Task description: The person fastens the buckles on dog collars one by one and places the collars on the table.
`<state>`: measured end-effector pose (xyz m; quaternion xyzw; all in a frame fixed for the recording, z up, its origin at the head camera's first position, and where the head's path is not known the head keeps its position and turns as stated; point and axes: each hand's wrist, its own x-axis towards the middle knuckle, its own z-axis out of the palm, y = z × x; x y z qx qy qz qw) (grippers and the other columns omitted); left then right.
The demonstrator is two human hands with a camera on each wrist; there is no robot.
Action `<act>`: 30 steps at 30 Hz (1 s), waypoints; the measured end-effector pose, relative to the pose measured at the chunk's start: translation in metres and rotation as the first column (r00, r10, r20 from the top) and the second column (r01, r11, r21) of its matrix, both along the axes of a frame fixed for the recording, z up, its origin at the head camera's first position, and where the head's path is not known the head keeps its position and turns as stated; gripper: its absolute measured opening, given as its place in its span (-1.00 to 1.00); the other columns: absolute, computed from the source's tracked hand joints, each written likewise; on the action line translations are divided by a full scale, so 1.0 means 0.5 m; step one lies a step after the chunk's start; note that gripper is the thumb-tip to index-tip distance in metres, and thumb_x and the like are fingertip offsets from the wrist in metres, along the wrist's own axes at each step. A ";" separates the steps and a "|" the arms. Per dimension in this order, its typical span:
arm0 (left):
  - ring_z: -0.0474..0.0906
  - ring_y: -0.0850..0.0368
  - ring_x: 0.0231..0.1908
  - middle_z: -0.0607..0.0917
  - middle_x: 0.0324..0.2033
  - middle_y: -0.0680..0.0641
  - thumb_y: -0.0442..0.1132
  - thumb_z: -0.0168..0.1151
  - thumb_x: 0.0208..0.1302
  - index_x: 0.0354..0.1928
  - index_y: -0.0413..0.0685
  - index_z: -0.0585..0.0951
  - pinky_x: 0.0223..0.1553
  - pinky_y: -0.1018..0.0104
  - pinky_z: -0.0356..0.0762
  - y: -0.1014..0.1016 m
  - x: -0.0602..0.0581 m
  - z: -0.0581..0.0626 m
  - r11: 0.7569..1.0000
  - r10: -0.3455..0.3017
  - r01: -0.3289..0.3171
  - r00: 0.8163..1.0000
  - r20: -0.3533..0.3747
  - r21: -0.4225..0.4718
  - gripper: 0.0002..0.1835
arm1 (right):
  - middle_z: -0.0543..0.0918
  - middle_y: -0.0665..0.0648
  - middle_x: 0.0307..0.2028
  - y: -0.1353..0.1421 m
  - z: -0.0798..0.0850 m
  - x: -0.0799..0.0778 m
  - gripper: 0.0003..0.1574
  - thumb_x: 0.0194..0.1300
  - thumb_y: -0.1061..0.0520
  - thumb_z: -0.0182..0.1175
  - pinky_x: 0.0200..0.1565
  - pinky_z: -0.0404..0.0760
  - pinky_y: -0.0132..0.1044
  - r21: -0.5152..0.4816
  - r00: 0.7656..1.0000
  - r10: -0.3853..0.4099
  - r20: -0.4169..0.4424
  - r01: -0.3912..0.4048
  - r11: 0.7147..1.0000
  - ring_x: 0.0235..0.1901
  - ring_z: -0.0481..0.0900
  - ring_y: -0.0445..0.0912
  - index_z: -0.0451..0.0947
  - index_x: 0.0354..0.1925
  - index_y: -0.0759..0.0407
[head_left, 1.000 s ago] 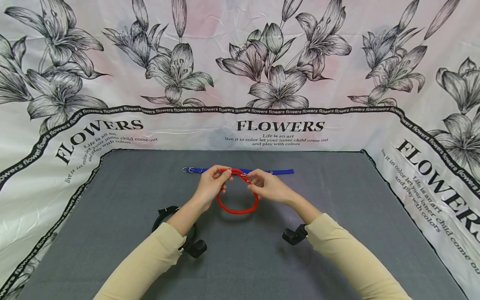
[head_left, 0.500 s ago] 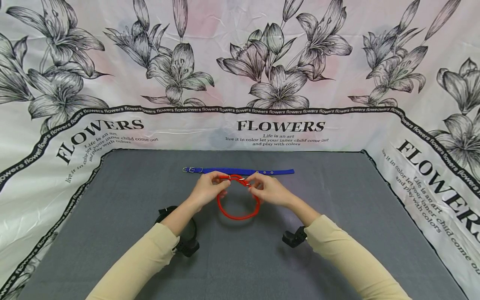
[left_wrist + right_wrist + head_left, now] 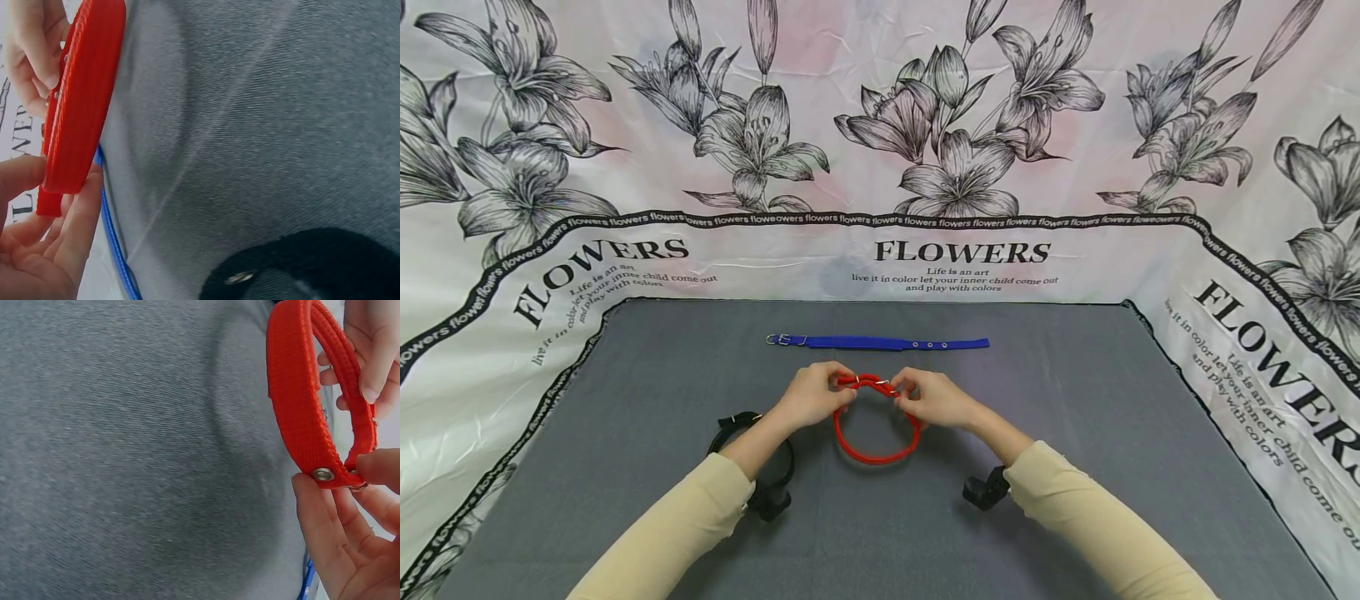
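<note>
A red collar [image 3: 877, 458] of woven strap, bent into a ring with metal eyelets, is held between both hands over the grey cloth. At its upper left, the left hand [image 3: 814, 395] pinches the strap between thumb and fingers; in the left wrist view a short strap end [image 3: 49, 204] sticks out past that thumb. My right hand [image 3: 936, 400] pinches the opposite side, near the metal fittings. The right wrist view shows an eyelet [image 3: 322, 474] right by the right fingertips. Behind the hands, a blue collar [image 3: 865, 342] lies stretched flat, its buckle at the left.
On the grey cloth [image 3: 1075, 375], a black collar [image 3: 790, 462] lies looped, partly hidden beneath the left forearm. A black wrist camera [image 3: 985, 492] hangs under each sleeve. A white flower-printed sheet [image 3: 962, 275] rises behind and along both sides.
Both hands have drawn the red collar toward the body, off its overlap with the blue collar, which now shows in full. Both keep their pinch on the red strap.
</note>
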<state>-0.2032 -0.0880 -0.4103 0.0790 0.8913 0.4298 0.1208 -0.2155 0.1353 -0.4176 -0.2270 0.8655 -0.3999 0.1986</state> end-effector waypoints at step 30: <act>0.39 0.21 -0.60 0.50 -0.59 0.06 -0.20 0.39 0.01 -0.43 -0.07 0.58 -0.55 0.39 0.32 0.007 0.023 -0.050 0.973 -0.118 0.104 0.991 -0.056 -0.206 -0.84 | 0.50 -0.06 -0.60 0.004 -0.034 0.031 -0.83 0.21 0.27 0.17 -0.64 0.41 -0.44 0.155 0.972 0.159 -0.173 -0.133 0.979 -0.75 0.41 -0.30 0.49 -0.18 0.22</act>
